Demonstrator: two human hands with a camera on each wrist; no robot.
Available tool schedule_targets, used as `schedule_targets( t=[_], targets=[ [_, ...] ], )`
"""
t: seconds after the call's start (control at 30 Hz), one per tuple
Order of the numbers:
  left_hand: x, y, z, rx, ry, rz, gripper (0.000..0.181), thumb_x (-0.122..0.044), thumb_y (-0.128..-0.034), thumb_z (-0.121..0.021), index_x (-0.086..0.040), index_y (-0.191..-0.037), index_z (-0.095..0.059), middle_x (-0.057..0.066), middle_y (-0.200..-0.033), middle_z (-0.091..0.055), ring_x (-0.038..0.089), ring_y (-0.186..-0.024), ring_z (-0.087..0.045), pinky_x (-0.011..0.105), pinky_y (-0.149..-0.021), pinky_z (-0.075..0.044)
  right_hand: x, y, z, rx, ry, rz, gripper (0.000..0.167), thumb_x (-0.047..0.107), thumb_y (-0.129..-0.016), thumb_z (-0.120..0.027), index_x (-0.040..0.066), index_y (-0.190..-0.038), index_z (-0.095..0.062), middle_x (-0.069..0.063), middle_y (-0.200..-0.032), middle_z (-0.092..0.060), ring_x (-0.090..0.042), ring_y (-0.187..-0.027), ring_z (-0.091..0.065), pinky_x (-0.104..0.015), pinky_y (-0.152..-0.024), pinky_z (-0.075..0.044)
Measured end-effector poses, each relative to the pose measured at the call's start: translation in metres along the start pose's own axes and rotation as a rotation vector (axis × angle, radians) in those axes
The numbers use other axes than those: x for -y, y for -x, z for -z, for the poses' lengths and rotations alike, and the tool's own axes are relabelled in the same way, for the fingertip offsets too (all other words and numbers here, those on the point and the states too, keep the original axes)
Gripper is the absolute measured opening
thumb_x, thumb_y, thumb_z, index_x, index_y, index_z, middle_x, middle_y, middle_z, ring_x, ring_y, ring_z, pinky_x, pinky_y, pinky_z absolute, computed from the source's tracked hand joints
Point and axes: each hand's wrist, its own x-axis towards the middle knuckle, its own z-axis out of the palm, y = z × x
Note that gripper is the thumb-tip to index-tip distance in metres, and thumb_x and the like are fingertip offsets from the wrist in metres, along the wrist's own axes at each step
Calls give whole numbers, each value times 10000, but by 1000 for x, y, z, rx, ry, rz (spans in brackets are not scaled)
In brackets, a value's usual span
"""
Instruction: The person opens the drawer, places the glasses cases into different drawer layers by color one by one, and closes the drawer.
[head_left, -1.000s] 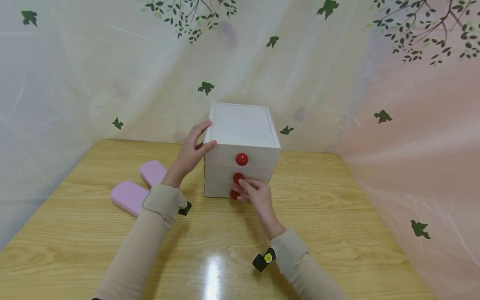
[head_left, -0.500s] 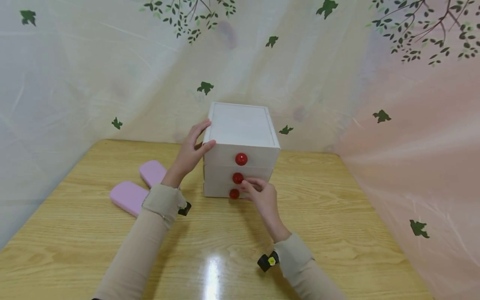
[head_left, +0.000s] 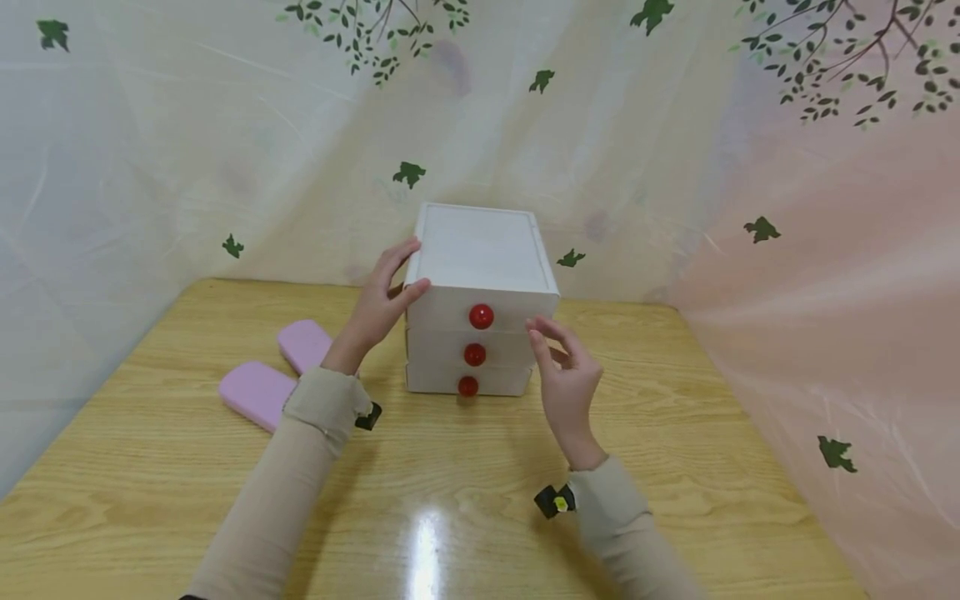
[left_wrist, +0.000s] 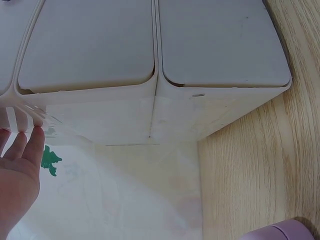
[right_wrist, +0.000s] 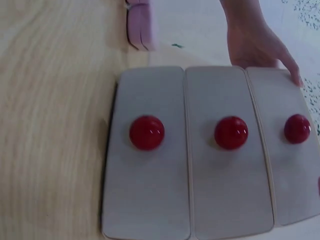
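Observation:
A white three-drawer unit (head_left: 480,248) stands on the table, and all its drawers appear closed. Round red knobs mark the top drawer (head_left: 517,308), the middle drawer (head_left: 435,348) and the bottom drawer (head_left: 435,379). My left hand (head_left: 375,302) rests against the unit's upper left side, thumb at the top front corner; its extended fingertips touch the side wall in the left wrist view. Nothing is held in my right hand (head_left: 570,390), which is raised off the knobs near the unit's front right, fingers loosely bent and thumb close to them.
Two purple rounded objects (head_left: 257,395) lie on the wooden table (head_left: 660,433) left of the unit, partly hidden by my left forearm. Behind the table hangs a pale curtain (head_left: 315,150) with leaf prints.
My right hand has left the middle knob and moved right and upward, away from the unit's front. The left hand keeps its place on the unit.

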Motion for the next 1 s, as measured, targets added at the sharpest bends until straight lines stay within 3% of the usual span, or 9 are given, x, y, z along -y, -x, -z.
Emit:
schedule_targets(
  t=[0.17, 0.33, 0.5, 0.73, 1.0],
  targets=[
    [0, 0, 0, 0, -7, 3, 595, -114, -972, -538, -30, -1505, -287, 132, -1602, -203, 306, -1487, -194, 572, -1147, -301, -5, -16, 5, -53, -57, 162, 291, -23, -840, -702, -81, -1121, -658, -275, -1087, -680, -47, -1051, -654, -200, -856, -558],
    [-2, 0, 0, 0, -9, 3, 592, -111, -973, -532, -20, -1503, -285, 144, -1598, -205, 310, -1486, -194, 571, -1148, -299, -10, -29, 8, 7, -14, 191, 436, -37, -818, -718, -34, -1242, -619, -206, -1264, -636, -172, -1211, -601, -259, -1030, -477],
    [-2, 0, -1, 2, -19, -1, 599, -129, -975, -537, -12, -1503, -280, 156, -1596, -206, 320, -1484, -199, 580, -1142, -300, -16, -41, 9, 112, 4, 130, 561, -17, -826, -718, 19, -1357, -542, -155, -1401, -551, -225, -1345, -485, -276, -1119, -393],
    [30, -11, 0, -14, -8, -13, 603, -135, -972, -549, -120, -1519, -297, 60, -1613, -201, 260, -1492, -193, 567, -1139, -318, -23, -52, 8, 215, 17, 28, 606, 86, -851, -721, 46, -1409, -486, -161, -1469, -477, -174, -1391, -427, -224, -1133, -352],
    [34, -10, 0, -19, -15, -27, 594, -230, -978, -559, -190, -1517, -313, 3, -1608, -217, 224, -1488, -206, 566, -1136, -325, -29, -60, 9, 270, 21, -48, 620, 134, -864, -716, 72, -1428, -466, -85, -1505, -447, -183, -1397, -420, -294, -1143, -357]
  ],
)
